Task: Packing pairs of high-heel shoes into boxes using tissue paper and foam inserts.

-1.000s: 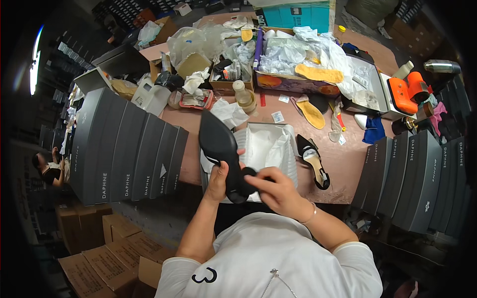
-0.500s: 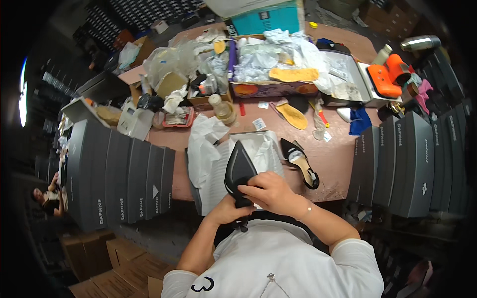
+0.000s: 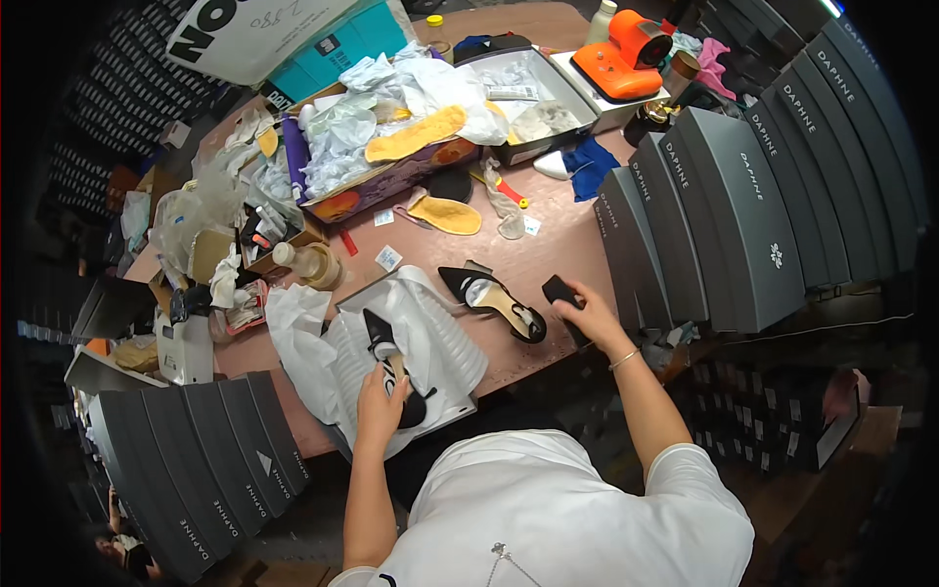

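Note:
Inside the open shoe box at the table's front edge lies a black pointed slingback shoe, in white tissue and ribbed wrap. My left hand is closed over the shoe's middle; its toe points away from me. Its mate, another black slingback shoe, rests on the table to the right of the box, with white stuffing in its toe. Further right, my right hand grips a small black block at the table's edge; I cannot make out what it is.
Stacks of grey shoe boxes flank me on the right, and more grey boxes on the left. Across the table stand a carton of crumpled paper, yellow insoles, a glass jar and an orange device.
The view has swung right. The shoe I held in both hands is now down in the box under my left hand. My right hand has moved right and holds the black block.

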The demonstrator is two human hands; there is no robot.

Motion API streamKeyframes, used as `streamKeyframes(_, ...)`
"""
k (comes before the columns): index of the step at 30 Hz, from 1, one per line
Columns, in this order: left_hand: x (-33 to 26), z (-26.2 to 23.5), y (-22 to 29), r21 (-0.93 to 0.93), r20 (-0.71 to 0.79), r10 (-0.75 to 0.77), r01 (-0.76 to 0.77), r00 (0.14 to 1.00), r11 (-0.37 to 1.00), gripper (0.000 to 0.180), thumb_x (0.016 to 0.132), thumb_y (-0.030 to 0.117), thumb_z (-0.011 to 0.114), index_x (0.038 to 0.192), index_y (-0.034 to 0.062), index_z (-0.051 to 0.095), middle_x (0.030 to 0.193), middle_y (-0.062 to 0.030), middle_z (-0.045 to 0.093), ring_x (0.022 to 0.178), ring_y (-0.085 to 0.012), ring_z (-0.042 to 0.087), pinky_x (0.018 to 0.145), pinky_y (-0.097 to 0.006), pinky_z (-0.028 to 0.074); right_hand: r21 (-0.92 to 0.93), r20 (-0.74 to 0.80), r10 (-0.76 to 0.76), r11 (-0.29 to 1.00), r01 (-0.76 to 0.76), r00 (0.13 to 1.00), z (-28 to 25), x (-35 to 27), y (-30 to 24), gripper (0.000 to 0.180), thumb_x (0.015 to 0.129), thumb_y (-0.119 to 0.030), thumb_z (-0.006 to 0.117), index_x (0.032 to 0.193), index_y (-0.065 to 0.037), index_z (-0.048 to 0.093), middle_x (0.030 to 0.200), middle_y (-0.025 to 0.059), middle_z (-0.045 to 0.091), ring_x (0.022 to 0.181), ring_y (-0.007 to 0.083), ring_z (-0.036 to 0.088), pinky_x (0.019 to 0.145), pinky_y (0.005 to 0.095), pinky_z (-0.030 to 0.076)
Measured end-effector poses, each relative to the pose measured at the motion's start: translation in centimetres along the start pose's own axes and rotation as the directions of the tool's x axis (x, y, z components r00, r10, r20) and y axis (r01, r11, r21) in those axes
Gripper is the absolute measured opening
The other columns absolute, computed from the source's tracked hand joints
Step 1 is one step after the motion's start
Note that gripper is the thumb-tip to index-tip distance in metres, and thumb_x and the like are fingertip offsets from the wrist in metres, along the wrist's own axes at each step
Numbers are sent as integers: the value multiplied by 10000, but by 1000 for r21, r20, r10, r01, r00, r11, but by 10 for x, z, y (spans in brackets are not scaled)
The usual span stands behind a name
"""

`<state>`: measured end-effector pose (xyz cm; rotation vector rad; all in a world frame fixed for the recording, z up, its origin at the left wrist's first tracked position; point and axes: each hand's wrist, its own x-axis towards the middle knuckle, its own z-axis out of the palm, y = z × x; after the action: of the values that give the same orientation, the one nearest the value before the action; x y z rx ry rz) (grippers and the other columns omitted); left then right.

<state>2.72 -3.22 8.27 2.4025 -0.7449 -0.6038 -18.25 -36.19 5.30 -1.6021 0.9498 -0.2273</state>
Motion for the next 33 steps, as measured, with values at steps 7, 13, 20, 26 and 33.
streamKeyframes(7,65,99,103,144,328,656,-723,680,676,702,725,-10,594,1389,45,371,1387,-214,389,1323,-377,332,1089,-463,276,531,-156,211,842,-98,965,38,-37,13,440,916,-234,618,1238,46,510,1088,84,604,960,115,555,815,246,452)
streamKeyframes(13,152,156,134,150,619,557,-780,553,608,548,771,130,614,1290,95,443,1271,-147,513,1212,-316,462,1071,-551,246,631,-208,157,776,10,965,3,-70,17,402,955,-190,508,1277,50,494,1174,95,580,1062,144,532,911,257,414)
streamKeyframes(20,115,-12,190,-301,723,270,-61,637,952,171,832,145,537,847,-17,589,741,-93,639,706,-208,662,657,-311,505,65,-430,-279,939,337,859,-31,-62,-25,358,894,-93,502,1215,60,540,1224,135,531,1126,220,517,972,322,396)
streamKeyframes(26,51,-41,127,-541,636,365,56,680,839,155,808,66,623,943,10,570,769,-43,605,644,-134,621,568,-273,485,-337,453,-854,102,936,256,54,-55,-152,326,780,-90,582,1099,-96,649,1135,63,568,989,222,546,789,344,432)
streamKeyframes(33,12,-55,80,-671,553,205,286,807,684,45,798,17,581,805,-27,580,712,-59,589,632,-139,587,595,-270,492,-315,413,-867,150,937,278,80,-25,-144,401,720,-122,595,1117,-125,653,1003,29,589,888,194,541,758,334,406)
